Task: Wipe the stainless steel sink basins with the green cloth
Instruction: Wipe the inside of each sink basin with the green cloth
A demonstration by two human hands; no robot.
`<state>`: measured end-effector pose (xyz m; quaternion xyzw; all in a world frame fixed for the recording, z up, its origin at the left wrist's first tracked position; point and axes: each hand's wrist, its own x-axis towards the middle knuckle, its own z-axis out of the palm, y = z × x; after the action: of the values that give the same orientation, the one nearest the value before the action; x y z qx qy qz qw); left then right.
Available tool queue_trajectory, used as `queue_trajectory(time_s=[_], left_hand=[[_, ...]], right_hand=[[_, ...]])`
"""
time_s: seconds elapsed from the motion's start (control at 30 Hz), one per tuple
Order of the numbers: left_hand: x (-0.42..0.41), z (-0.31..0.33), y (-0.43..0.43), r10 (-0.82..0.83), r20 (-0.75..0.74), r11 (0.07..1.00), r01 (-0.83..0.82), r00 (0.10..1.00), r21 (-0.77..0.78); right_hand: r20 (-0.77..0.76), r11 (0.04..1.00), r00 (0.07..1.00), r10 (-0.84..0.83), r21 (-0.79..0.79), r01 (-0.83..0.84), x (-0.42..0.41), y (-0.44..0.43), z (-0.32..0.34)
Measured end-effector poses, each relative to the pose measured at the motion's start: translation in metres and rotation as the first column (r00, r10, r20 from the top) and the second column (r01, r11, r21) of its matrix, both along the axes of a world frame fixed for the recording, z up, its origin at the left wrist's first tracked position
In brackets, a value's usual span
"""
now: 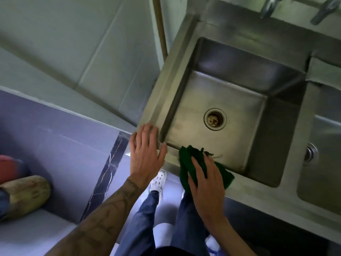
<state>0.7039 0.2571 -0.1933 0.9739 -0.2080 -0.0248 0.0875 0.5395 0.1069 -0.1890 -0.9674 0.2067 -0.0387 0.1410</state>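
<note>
The brushed stainless steel sink (167,78) holds a deep square basin (191,108) and a second basin (324,174) to its right. The left hand (145,156) lies flat, fingers spread, on its near corner. The right hand (206,180) presses the crumpled dark green cloth (190,157) onto the front rim with straight fingers

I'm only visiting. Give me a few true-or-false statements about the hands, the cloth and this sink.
1. The right hand presses the green cloth on the near rim of the basin. True.
2. The left hand grips the cloth too. False: it rests flat on the sink's corner, apart from the cloth.
3. The cloth covers the drain. False: the drain is bare and the cloth lies at the near edge.
4. A second basin lies to the right. True.
</note>
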Motion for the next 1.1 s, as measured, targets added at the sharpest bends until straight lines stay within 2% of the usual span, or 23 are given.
queue_trajectory(time_s=[0.07, 0.13, 0.2, 0.27, 0.3, 0.47, 0.57, 0.67, 0.7, 0.77, 0.87, 0.93, 0.97, 1.03, 1.1], left_hand=[[0.0, 0.001, 0.002, 0.009, 0.001, 1.0, -0.009, 1.0, -0.002], [-0.001, 0.001, 0.002, 0.007, -0.018, 1.0, -0.008, 1.0, -0.031], [-0.002, 0.005, 0.006, 0.15, -0.073, 0.984, -0.157, 0.986, -0.089], [0.002, 0.009, 0.012, 0.335, -0.17, 0.925, -0.358, 0.927, -0.127], [0.002, 0.01, 0.016, 0.367, -0.206, 0.91, -0.396, 0.907, -0.122], [-0.009, 0.006, 0.023, 0.361, -0.253, 0.912, -0.397, 0.898, -0.105], [-0.008, 0.003, 0.021, 0.369, -0.242, 0.901, -0.409, 0.897, -0.142], [-0.003, -0.002, 0.025, 0.408, -0.272, 0.896, -0.439, 0.872, -0.066], [-0.002, -0.005, 0.025, 0.446, -0.289, 0.876, -0.479, 0.847, -0.053], [-0.003, -0.004, 0.02, 0.506, -0.317, 0.813, -0.567, 0.802, -0.135], [-0.009, -0.002, 0.009, 0.532, -0.282, 0.781, -0.591, 0.798, -0.2], [-0.009, -0.001, 0.001, 0.595, -0.305, 0.72, -0.662, 0.744, -0.21], [-0.007, 0.001, -0.004, 0.636, -0.327, 0.665, -0.711, 0.699, -0.228], [-0.003, 0.005, -0.015, 0.701, -0.353, 0.559, -0.785, 0.619, -0.268], [-0.002, 0.007, -0.026, 0.739, -0.342, 0.526, -0.814, 0.581, -0.246]], right_hand=[[0.028, 1.0, 1.0, -0.008, -0.012, 0.008, 0.016, 0.015, 0.001], [0.07, 0.998, 0.996, 0.055, 0.028, -0.057, 0.05, 0.034, 0.002], [0.077, 0.982, 0.984, 0.162, 0.091, -0.168, 0.078, 0.05, 0.005], [0.064, 0.965, 0.971, 0.229, 0.119, -0.235, 0.094, 0.055, 0.004], [0.059, 0.961, 0.969, 0.24, 0.124, -0.246, 0.093, 0.052, 0.002], [0.092, 0.939, 0.939, 0.331, 0.062, -0.337, 0.073, 0.04, -0.006], [0.11, 0.935, 0.933, 0.343, 0.054, -0.35, 0.106, 0.05, -0.006], [0.132, 0.929, 0.928, 0.348, 0.083, -0.36, 0.145, 0.062, -0.005], [0.136, 0.924, 0.924, 0.358, 0.092, -0.371, 0.155, 0.063, -0.006], [0.162, 0.914, 0.906, 0.392, 0.045, -0.403, 0.178, 0.056, -0.006], [0.175, 0.932, 0.917, 0.359, -0.014, -0.363, 0.219, 0.039, -0.004], [0.175, 0.925, 0.911, 0.374, -0.001, -0.38, 0.226, 0.038, -0.004], [0.177, 0.897, 0.884, 0.433, 0.005, -0.441, 0.221, 0.041, -0.004], [0.201, 0.779, 0.766, 0.611, 0.019, -0.627, 0.206, 0.043, -0.008], [0.214, 0.673, 0.656, 0.724, -0.012, -0.739, 0.213, 0.027, -0.01]])
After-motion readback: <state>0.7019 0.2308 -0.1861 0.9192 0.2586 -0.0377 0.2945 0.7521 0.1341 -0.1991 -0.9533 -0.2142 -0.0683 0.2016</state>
